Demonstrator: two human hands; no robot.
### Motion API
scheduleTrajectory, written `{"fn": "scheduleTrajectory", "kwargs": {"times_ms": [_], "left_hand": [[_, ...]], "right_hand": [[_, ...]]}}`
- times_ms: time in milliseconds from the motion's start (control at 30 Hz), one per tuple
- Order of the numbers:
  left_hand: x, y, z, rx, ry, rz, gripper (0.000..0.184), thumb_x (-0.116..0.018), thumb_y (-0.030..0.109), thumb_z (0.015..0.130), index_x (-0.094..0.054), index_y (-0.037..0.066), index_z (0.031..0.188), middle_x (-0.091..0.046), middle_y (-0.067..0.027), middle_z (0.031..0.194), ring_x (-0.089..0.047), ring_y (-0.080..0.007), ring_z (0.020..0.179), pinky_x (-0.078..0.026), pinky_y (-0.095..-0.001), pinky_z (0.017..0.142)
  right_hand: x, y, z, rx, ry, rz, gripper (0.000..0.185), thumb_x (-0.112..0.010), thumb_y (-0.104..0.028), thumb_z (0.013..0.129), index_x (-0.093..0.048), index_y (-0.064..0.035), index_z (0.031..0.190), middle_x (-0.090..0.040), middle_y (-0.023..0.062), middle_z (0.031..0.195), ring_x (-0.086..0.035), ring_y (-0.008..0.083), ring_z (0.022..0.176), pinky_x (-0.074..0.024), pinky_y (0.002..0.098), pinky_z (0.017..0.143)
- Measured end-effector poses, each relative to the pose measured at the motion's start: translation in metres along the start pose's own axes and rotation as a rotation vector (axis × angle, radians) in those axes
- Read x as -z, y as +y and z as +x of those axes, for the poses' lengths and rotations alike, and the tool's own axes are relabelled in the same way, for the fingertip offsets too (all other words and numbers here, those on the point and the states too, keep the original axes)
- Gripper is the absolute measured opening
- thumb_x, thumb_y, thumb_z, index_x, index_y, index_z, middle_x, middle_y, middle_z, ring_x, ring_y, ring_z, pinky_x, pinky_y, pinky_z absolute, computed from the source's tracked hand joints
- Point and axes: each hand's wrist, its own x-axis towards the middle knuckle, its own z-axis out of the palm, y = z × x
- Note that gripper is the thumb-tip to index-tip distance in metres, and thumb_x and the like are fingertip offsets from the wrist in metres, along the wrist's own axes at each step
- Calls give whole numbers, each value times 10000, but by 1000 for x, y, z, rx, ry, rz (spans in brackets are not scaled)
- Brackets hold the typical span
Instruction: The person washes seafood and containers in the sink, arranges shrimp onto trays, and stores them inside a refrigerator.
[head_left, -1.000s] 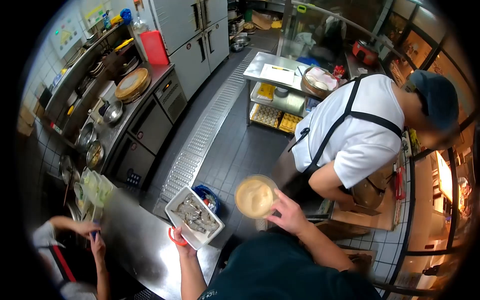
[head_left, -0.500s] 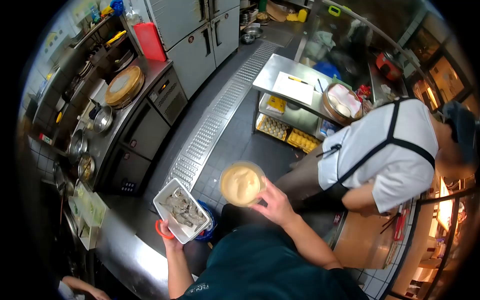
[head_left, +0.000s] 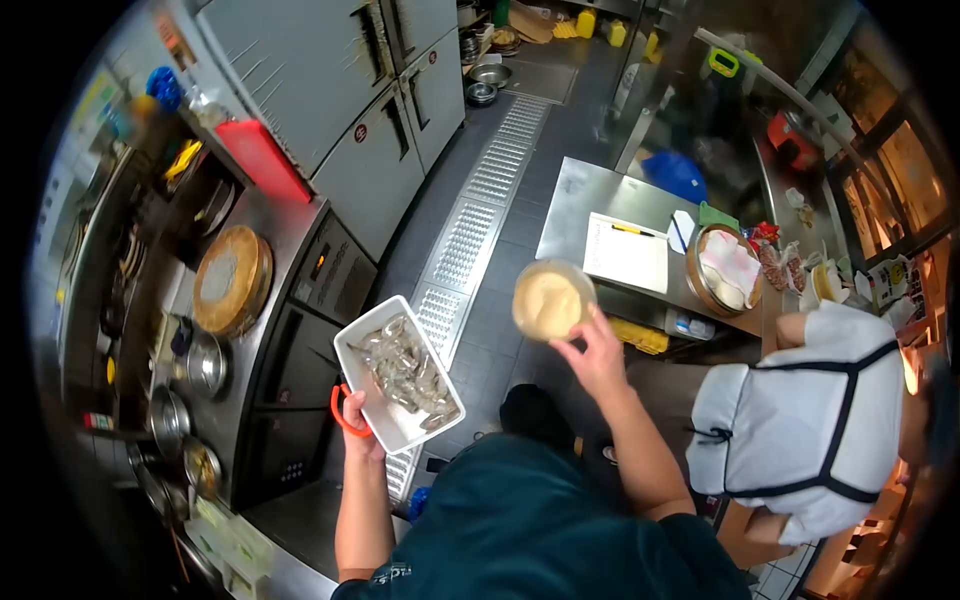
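Note:
My left hand is closed on the near left side of a white rectangular tub. Grey raw shrimp lie inside it. Orange scissor-like handles stick out at the same hand; the rest of that tool is hidden. My right hand grips the rim of a round clear tub from the right, thumb below. Pale orange, creamy sauce fills part of this tub. Both tubs are held up above the floor, apart from each other.
A co-worker in white stands close on my right. Ahead is a steel table with a paper sheet and a round basket. A counter with a chopping block and a fridge line the left. A floor grate runs ahead.
I have moved forward, so the steel table is nearer. Both tubs sit farther right and a little higher in view. The co-worker now leans over farther back on my right.

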Motion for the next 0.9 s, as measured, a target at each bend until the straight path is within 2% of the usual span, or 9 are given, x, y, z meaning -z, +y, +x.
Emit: {"fn": "scheduleTrajectory", "kwargs": {"times_ms": [67,200,267,367,600,667,733,800,900], "left_hand": [[-22,11,44,25,-9,-14,585,-661,395,825,-554,41,1279,-620,-95,1158,-599,-247,1065,-491,-379,932],[-72,36,126,15,-25,-27,627,-689,404,781,-552,38,1271,-615,-92,1151,-598,-258,1065,-488,-381,940],[-63,40,172,-45,-8,21,619,-700,393,769,-559,39,1258,-615,-90,1138,-598,-254,1062,-489,-376,937],[-95,65,226,-24,-2,27,603,-711,374,756,-568,42,1238,-614,-86,1120,-599,-246,1057,-490,-369,930],[-133,105,357,46,70,55,644,-702,375,747,-545,48,1278,-605,-102,1150,-596,-268,1078,-498,-391,939],[-153,110,397,57,67,70,665,-696,389,739,-540,48,1287,-600,-106,1154,-597,-274,1078,-500,-398,943],[-172,116,436,67,43,89,698,-693,395,738,-527,41,1315,-597,-119,1187,-594,-286,1101,-496,-412,964],[-185,121,478,96,-16,80,739,-687,392,745,-500,27,1360,-588,-139,1250,-586,-300,1145,-487,-432,998],[-194,126,546,212,-93,72,756,-675,384,762,-477,18,1393,-574,-155,1311,-577,-310,1188,-481,-445,1023]], "right_hand": [[-33,50,43,-100,18,-18,345,-872,-240,731,-614,-35,832,-591,278,1269,-660,414,985,-563,426,794],[-86,122,146,-185,97,-122,344,-864,-213,730,-606,-18,849,-608,240,1199,-632,423,993,-540,461,823],[-109,169,192,-233,124,-111,340,-859,-199,732,-598,-15,849,-612,228,1168,-623,421,1014,-538,456,827],[-138,224,245,-262,178,-207,304,-839,-171,744,-595,-11,830,-617,202,1029,-616,398,914,-512,460,791],[-176,337,298,-377,213,-255,272,-806,-143,775,-582,7,805,-603,199,926,-588,399,869,-479,471,773],[-178,357,295,-526,139,-246,284,-790,-147,796,-634,-4,986,-617,231,1079,-600,406,989,-488,458,869],[-178,329,298,-614,165,-487,501,-771,-158,816,-580,-16,1257,-557,276,1300,-540,433,1192,-441,440,1026],[-166,285,315,-738,60,-585,690,-767,-176,822,-459,-17,1419,-466,296,1433,-435,455,1332,-351,442,1133],[-192,279,322,-439,211,-541,593,-736,-166,850,-509,-12,1376,-462,290,1436,-421,456,1344,-336,468,1132]]}}
